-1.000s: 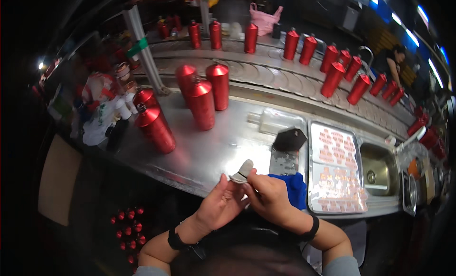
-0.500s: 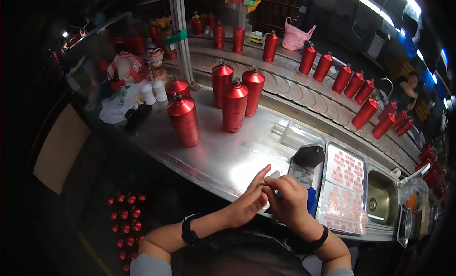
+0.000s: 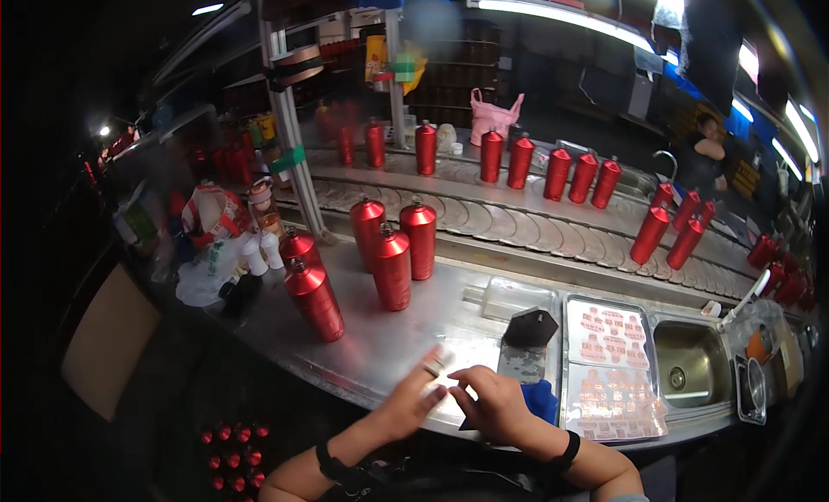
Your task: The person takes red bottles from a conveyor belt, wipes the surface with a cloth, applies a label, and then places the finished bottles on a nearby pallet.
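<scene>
My left hand (image 3: 411,402) is held over the front edge of the metal table (image 3: 363,329), its fingers apart and somewhat blurred. A pale band or strip shows around one of its fingers. Close beside it, my right hand (image 3: 494,407) has thumb and forefinger pinched together; anything between them is too small to make out. Beyond the hands stand glossy red bottles with dark necks: a group of three (image 3: 393,273) and a pair (image 3: 314,303) further left. Right of the hands lie a blue cloth (image 3: 541,400) and a black faceted object (image 3: 530,328).
A metal tray (image 3: 566,351) bears sheets of red and gold decals (image 3: 611,333), with a sink (image 3: 691,361) beside it. Behind runs a slatted conveyor (image 3: 535,234), red bottles (image 3: 559,175) along its far side. A pink bag (image 3: 494,116) and a person (image 3: 708,152) are farther back.
The view has tilted up, so the table sits lower in the picture. My right hand's fingers have come away from my left hand's, leaving a small gap.
</scene>
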A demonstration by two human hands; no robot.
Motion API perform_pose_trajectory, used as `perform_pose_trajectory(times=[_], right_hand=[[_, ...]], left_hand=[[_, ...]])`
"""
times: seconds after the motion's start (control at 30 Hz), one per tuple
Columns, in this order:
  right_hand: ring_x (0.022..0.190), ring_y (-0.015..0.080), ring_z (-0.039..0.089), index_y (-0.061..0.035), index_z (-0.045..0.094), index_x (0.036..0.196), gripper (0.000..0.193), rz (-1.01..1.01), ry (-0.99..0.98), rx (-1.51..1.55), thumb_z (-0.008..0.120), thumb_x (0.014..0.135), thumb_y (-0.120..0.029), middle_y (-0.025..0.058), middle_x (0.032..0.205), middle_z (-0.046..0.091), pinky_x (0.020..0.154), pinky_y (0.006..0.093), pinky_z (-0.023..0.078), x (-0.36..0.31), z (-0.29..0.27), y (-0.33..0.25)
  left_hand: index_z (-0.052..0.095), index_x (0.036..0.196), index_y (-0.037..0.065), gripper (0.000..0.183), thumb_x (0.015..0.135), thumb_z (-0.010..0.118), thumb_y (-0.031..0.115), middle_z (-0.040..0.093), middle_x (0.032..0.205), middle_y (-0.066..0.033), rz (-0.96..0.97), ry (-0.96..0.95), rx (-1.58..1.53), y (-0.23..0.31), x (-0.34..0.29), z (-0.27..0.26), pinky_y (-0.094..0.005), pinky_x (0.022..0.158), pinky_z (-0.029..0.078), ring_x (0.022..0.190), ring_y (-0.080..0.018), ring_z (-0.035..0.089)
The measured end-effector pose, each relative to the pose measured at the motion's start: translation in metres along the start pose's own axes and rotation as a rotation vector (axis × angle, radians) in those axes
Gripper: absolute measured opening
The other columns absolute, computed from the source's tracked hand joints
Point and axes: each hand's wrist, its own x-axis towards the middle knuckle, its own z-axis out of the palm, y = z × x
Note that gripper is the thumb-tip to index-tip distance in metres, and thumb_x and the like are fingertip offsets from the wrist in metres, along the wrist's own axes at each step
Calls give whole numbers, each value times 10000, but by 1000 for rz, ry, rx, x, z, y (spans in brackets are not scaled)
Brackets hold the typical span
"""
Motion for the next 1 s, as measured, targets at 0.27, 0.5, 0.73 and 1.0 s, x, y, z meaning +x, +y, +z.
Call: perform_pose_trajectory(times=[0.27, 0.5, 0.73, 1.0], right_hand=[[670, 198, 594, -36, 640, 1112, 251, 423, 112, 210, 663, 897, -164, 99, 853, 645, 596, 302, 472, -39, -67, 32], [604, 43, 535, -18, 671, 1087, 213, 633, 253, 150, 661, 906, -131, 52, 855, 670, 555, 215, 434, -87, -104, 44], [646, 107, 579, -21, 676, 1050, 189, 669, 220, 195, 652, 908, -143, 80, 861, 677, 580, 247, 454, -94, -101, 51], [766, 257, 639, -51, 520, 1347, 603, 305, -58, -25, 759, 819, -221, 147, 1035, 631, 635, 346, 517, -78, -69, 48]], left_hand=[[422, 1374, -40, 752, 806, 792, 286, 415, 1417, -265, -90, 1119, 911, -74, 18, -179, -470, 1118, 304, 1323, -406, 393], [356, 1433, -29, 823, 818, 789, 306, 446, 1439, -204, -330, 948, 594, -115, 40, -178, -380, 1099, 334, 1311, -300, 455], [382, 1408, -1, 750, 837, 783, 274, 497, 1356, -186, -40, 1086, 639, -168, 19, -183, -385, 1049, 399, 1222, -288, 517], [415, 1360, 80, 599, 883, 680, 326, 557, 1208, -99, -238, 857, -402, -3, 36, -71, -378, 898, 522, 1085, -220, 586]])
